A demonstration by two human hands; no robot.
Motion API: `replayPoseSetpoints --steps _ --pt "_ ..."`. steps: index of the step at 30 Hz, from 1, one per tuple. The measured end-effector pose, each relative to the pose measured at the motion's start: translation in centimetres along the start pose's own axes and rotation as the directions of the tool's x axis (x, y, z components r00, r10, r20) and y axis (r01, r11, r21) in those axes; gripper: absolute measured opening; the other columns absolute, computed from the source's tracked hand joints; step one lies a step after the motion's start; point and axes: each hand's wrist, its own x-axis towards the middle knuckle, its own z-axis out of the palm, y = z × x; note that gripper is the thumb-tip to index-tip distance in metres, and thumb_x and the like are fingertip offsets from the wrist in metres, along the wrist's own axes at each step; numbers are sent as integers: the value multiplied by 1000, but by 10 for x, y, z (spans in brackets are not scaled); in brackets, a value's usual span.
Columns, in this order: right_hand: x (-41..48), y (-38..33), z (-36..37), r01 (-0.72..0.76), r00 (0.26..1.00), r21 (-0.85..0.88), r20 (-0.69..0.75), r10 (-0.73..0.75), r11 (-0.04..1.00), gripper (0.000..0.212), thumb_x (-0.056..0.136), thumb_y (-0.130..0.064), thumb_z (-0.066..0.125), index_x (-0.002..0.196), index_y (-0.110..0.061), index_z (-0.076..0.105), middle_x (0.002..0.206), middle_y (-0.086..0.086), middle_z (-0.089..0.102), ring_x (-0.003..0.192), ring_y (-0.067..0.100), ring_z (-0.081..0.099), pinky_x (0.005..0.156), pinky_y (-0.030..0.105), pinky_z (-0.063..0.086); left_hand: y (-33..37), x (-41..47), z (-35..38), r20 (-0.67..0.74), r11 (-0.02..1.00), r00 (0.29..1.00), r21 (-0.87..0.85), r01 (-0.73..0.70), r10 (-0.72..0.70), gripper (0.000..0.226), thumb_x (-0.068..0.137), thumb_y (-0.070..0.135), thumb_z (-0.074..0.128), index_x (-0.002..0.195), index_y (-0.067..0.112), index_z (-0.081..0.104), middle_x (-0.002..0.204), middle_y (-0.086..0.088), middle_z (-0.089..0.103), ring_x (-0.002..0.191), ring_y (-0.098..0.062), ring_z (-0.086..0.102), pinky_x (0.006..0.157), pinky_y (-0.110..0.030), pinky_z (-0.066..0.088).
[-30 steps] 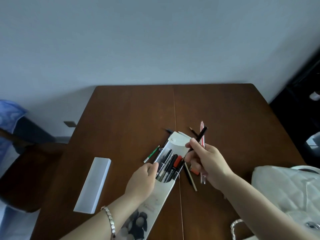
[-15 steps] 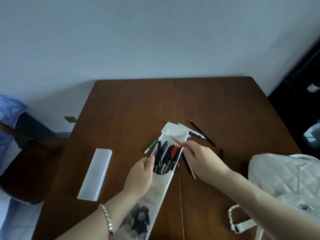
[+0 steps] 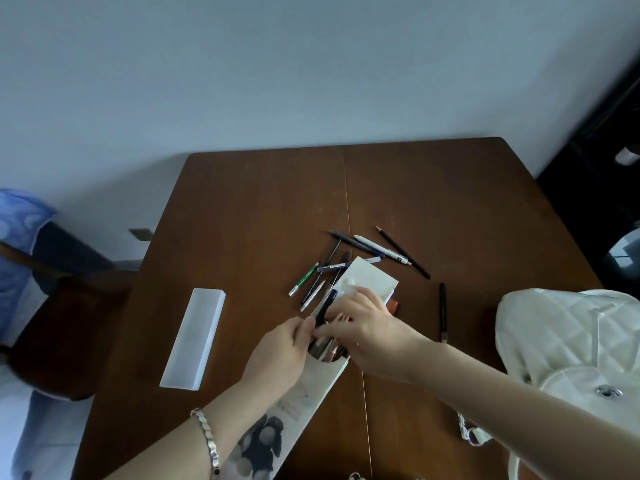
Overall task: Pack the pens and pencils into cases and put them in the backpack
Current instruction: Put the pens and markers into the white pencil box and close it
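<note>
A long white pencil case (image 3: 308,396) lies slanted on the table, its flap (image 3: 369,282) folded open at the far end. Several pens stand packed in its mouth (image 3: 327,349). My left hand (image 3: 277,355) grips the case's left edge beside the mouth. My right hand (image 3: 367,329) reaches over the mouth, fingertips pinching a black pen (image 3: 327,306) that sticks out of it. Loose on the table beyond the flap lie a green pen (image 3: 303,279), several dark pens (image 3: 332,258), a white pen (image 3: 377,252) and a black pencil (image 3: 403,252).
A second white case (image 3: 194,337) lies shut to the left. A white quilted backpack (image 3: 571,341) sits at the table's right edge, a lone black pen (image 3: 442,311) beside it. An orange item (image 3: 393,306) peeks from under the flap. A dark chair (image 3: 52,306) stands on the left.
My right hand has moved left from the case's right side onto its mouth and now pinches a black pen. The pink pen it held is no longer seen. The left hand keeps its grip.
</note>
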Motion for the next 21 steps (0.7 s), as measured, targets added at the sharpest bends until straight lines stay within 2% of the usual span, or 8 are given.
replayPoseSetpoints --steps 2,5,10,13,16,19,21 --pt "2 4 -3 -143 980 139 -121 160 980 45 81 4 53 120 -17 61 121 11 55 120 32 46 102 41 39 0 0 -1 -7 1000 1000 20 -9 9 34 97 45 30 90 24 55 67 12 58 55 -5 55 44 -10 37" --pt "4 6 -6 -319 935 204 -93 342 926 43 90 -8 48 132 -17 49 138 6 40 134 23 28 103 34 41 1 1 1 -2 997 1000 67 -25 25 38 97 47 28 96 22 57 75 6 65 65 -10 62 53 -23 51" --pt "4 1 3 -309 946 179 -39 321 934 39 94 -16 45 134 -16 47 137 0 43 127 19 35 107 28 31 5 3 4 7 996 1000 89 18 -18 38 96 47 31 101 21 58 83 3 67 72 -13 65 61 -28 52" --pt "4 1 5 -381 913 229 -56 403 896 39 95 -17 45 134 -18 47 134 -1 47 123 19 37 102 30 35 4 6 6 7 993 999 116 39 -40 39 95 50 34 105 20 57 83 6 64 70 -9 62 55 -19 48" --pt "5 3 5 -447 886 208 -28 463 870 41 95 -19 43 136 -22 43 133 -2 45 122 20 36 102 34 34 6 6 7 22 994 999 98 48 -50 43 92 54 37 108 19 57 82 8 63 65 -8 60 50 -19 43" --pt "7 4 8 -517 841 233 -40 539 824 43 95 -17 42 137 -22 41 132 2 40 123 22 35 102 32 32 8 7 9 1 995 1000 95 30 -31 48 90 57 39 116 19 52 97 9 63 73 -6 58 59 -19 50" --pt "10 3 10 -539 822 257 -48 567 802 41 95 -16 41 136 -22 42 129 4 40 122 22 35 102 31 32 8 8 10 -9 995 1000 97 21 -20 51 90 57 37 118 17 52 96 7 64 67 -3 52 51 -11 41"
